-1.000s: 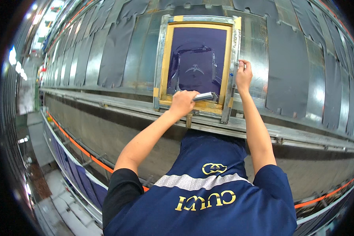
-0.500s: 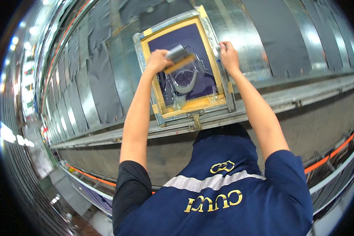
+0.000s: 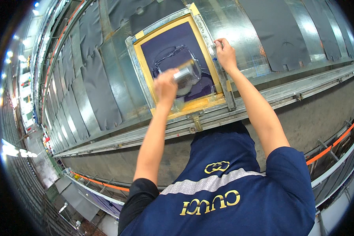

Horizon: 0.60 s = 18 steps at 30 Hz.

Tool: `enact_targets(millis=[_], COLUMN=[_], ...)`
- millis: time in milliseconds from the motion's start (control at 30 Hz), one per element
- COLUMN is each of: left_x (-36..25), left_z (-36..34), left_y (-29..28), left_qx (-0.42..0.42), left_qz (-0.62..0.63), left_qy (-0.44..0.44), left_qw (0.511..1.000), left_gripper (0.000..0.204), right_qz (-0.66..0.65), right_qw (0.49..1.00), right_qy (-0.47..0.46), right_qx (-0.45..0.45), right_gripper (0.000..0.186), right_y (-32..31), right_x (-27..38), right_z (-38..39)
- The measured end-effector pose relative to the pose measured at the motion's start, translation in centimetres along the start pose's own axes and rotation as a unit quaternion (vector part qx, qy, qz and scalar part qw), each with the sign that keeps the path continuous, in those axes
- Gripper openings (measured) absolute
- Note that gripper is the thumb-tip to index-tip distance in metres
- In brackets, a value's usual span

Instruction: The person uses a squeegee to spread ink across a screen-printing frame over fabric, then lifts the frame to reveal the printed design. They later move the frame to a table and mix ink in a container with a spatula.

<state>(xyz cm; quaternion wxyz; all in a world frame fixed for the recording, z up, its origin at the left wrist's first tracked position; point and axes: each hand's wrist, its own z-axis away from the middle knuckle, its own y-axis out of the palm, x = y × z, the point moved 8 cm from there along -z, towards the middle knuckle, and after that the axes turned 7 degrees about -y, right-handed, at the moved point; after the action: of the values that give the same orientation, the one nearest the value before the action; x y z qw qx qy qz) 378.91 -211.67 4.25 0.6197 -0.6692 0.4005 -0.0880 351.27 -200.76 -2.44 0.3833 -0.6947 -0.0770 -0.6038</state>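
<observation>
My left hand (image 3: 166, 87) is closed around a screen-printing squeegee (image 3: 183, 74) with a grey metal holder and a yellowish blade edge. The squeegee is over the dark purple mesh (image 3: 159, 42) of a screen frame (image 3: 139, 70), and motion blurs it slightly. Glossy, clear-looking paste (image 3: 173, 52) lies in a curved ridge and smears on the mesh. Yellow tape lines the inside of the frame. At the frame's right side bar, my right hand (image 3: 225, 54) has its thumb and fingers closed on the edge; the bar partly hides behind them.
A long metal printing table (image 3: 240, 43) carries dark fabric panels (image 3: 279, 35) on both sides of the frame. Along its near edge runs a metal rail (image 3: 271, 92) with a brass-coloured clip (image 3: 197, 123). An orange strip (image 3: 330, 145) and railing lie at the lower right.
The squeegee has been drawn toward me and turned in my left hand. The paste now shows a ridge farther up the mesh. My right hand stays at the frame's side.
</observation>
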Motion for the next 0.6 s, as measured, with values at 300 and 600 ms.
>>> enact_targets(millis=[300,600], left_x=[-1.6,1.6], left_z=[0.9,-3.3], left_y=[1.9,-0.1], left_qx=[0.010,0.012], left_qz=[-0.073,-0.042], left_qy=[0.014,-0.041], left_qw=[0.997,0.998], left_gripper=[0.028,0.023], right_qz=[-0.009,-0.005], right_qw=[1.000,0.999], right_qy=[0.017,-0.033], right_qx=[0.008,-0.005], right_gripper=[0.024,0.023], right_y=[-0.2,0.4], right_x=[-0.7,-0.3], right_z=[0.2,-0.8])
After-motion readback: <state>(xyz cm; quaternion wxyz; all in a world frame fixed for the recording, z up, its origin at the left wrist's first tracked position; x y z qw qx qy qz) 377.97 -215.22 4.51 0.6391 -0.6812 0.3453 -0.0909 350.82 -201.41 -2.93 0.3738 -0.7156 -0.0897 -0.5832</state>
